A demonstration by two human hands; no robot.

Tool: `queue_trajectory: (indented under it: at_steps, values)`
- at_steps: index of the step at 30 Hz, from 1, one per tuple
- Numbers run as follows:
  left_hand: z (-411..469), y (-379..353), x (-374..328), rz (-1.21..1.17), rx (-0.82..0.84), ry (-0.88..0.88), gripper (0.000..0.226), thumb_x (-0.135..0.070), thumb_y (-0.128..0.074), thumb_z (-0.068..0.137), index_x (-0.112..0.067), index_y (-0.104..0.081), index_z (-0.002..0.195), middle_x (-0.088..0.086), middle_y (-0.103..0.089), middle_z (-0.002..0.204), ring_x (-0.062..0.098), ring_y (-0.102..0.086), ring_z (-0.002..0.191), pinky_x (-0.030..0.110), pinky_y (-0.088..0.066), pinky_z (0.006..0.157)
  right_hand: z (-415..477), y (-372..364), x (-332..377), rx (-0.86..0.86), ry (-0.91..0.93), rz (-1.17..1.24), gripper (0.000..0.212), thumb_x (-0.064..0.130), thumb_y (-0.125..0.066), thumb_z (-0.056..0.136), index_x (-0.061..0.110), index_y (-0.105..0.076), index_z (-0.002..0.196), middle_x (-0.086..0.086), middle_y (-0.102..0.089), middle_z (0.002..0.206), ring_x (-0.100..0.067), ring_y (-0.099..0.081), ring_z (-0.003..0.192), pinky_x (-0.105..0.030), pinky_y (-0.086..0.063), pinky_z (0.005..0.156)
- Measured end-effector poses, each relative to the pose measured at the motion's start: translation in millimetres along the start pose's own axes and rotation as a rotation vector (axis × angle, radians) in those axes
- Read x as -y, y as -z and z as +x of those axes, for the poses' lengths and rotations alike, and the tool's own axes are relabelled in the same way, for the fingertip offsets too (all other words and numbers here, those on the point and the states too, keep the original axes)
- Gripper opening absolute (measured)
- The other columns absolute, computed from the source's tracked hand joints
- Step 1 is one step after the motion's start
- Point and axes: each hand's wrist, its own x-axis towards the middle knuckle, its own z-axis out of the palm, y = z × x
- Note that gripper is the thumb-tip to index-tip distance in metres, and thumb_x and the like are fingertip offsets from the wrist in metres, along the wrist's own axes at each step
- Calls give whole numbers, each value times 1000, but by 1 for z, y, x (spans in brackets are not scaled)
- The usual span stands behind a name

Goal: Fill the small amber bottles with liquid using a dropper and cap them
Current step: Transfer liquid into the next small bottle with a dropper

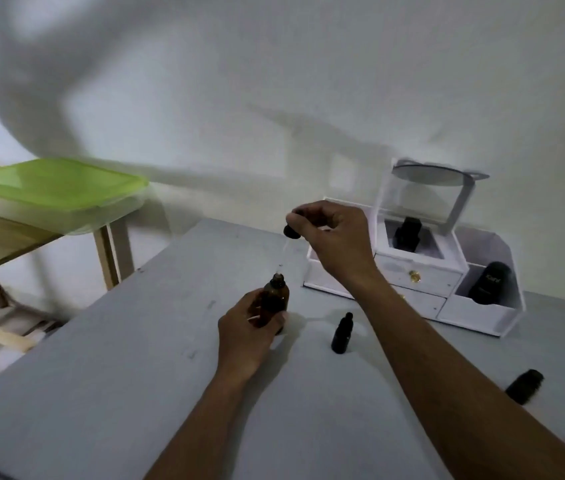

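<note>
On the grey table [101,375] the left hand [246,336] curls its fingers round 1 open amber bottle [275,296], the right hand [333,237] pinches the dropper [289,232] with its tip at the bottle's mouth, and 1 capped bottle [342,334] stands just right

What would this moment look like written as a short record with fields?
Left hand: the left hand grips an open amber bottle, upright on the grey table.
Right hand: the right hand pinches the dropper by its black bulb.
Dropper tip: at the bottle's mouth; liquid too blurred to see.
Nearby: a small dark capped bottle stands apart, to the right.
Background: white drawer organiser holding dark bottles; green-lidded container on a wooden side table.
</note>
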Motion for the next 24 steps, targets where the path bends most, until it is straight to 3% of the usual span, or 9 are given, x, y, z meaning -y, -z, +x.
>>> queue_trajectory:
  at_steps: [2,4,7,10,13,16,18,20,24]
  values:
    - [-2,1,-1,17,10,-2,42,-21,-81,74,-50,-59,96,-29,-64,84,-8,-62,83,15,-48,78,8,15,19,-30,24,39,7,19,-76,86,12,-78,89,4,-78,74,-5,-74,74,-17,-53,72]
    - [-6,2,-4,38,11,-9,45,-21,-81,73,-54,-58,93,-28,-65,83,-5,-63,84,13,-44,75,12,33,37,-53,51,61,6,18,-76,87,13,-78,89,3,-78,74,-8,-75,76,-26,-57,75]
    - [-12,3,-6,40,-27,40,57,-24,-84,71,-36,-58,121,-15,-65,103,7,-64,93,18,-43,81,11,64,55,-81,61,102,2,17,-75,87,17,-77,86,1,-78,75,-14,-76,80,-37,-60,79]
    - [-26,4,-9,33,-96,95,50,-25,-85,71,-24,-59,113,-4,-66,103,15,-62,93,23,-43,80,0,98,62,-131,58,129,5,15,-74,88,19,-76,86,1,-78,76,-16,-76,81,-34,-61,75]
    - [-52,2,-16,-6,-94,120,36,-21,-85,71,-24,-62,98,-8,-66,93,10,-63,88,21,-43,79,-16,131,54,-186,49,129,7,13,-73,89,19,-76,89,0,-79,79,-17,-77,81,-31,-61,74]
    - [-78,-12,-22,-35,3,132,30,-19,-85,70,-27,-65,90,-14,-66,88,-1,-62,83,16,-47,79,-34,158,37,-257,15,103,8,12,-74,88,19,-76,87,5,-78,75,-14,-76,77,-26,-59,70]
    - [-90,-26,-26,-69,73,146,27,-17,-85,70,-25,-68,89,-12,-68,87,-1,-63,83,6,-43,69,-47,173,23,-300,-20,92,6,11,-74,87,16,-77,89,5,-78,74,-13,-75,73,-22,-57,69]
    - [-98,-46,-29,-81,145,154,27,-18,-85,70,-26,-69,89,-11,-70,89,0,-66,85,5,-44,66,-60,185,9,-330,-54,65,4,12,-75,87,14,-77,90,2,-78,75,-14,-74,71,-22,-56,65]
    - [-108,-95,-37,-90,290,147,34,-23,-85,71,-29,-68,101,-17,-68,96,-5,-64,90,3,-46,70,-80,202,-14,-375,-97,40,9,13,-74,88,20,-76,85,3,-77,73,-11,-73,68,-23,-53,57]
